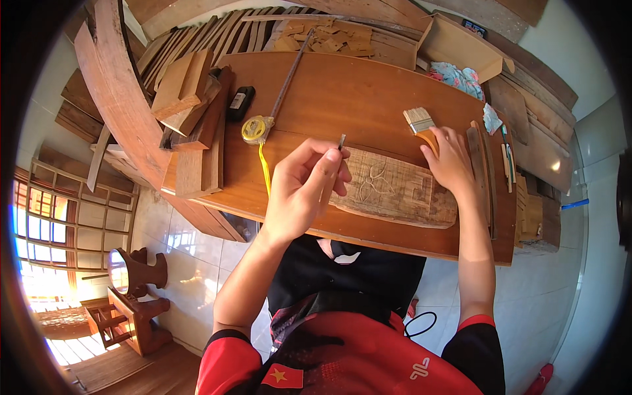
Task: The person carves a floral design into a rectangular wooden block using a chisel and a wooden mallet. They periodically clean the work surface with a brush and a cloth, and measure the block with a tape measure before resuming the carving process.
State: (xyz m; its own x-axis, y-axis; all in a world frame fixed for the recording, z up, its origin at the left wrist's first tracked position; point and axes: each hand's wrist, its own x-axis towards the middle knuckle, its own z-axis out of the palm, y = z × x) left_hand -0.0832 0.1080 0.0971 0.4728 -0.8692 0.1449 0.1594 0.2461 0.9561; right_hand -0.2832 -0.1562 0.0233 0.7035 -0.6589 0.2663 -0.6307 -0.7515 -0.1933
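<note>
Near the upper right of the frame an open, shallow cardboard box point(454, 45) of plain tan sits at the far edge of the tabletop point(342, 99), with a small dark label on its far rim; just below it lies a crumpled cloth point(457, 78) in pale blue and pink. In the upper left part of the tabletop a small black rectangular object with a white label point(239, 103) lies beside a stack of wood blocks point(187, 92), and below it a yellow tape measure point(256, 129) rests with its yellow tape trailing toward the lower edge. A long metal ruler point(289, 72) runs from the tape measure up toward a heap of small wood offcuts point(329, 38) at the top centre. In the middle of the frame lies a flat carved wood panel point(395, 187), its surface cut with a leafy pattern and a rectangular border, near the front edge of the tabletop. The left hand point(306, 191) is closed in a pinch, fingers curled, around a thin carving tool point(337, 155) whose dark tip stands above the panel's left end; the hand hovers over that end, and whether it touches the wood cannot be told. The right hand point(451, 161) is wrapped around the orange handle of a flat paintbrush point(419, 122) with pale bristles pointing to the upper left, at the panel's upper right corner. Curved wooden strips point(484, 171) lie along the right edge of the tabletop.
</note>
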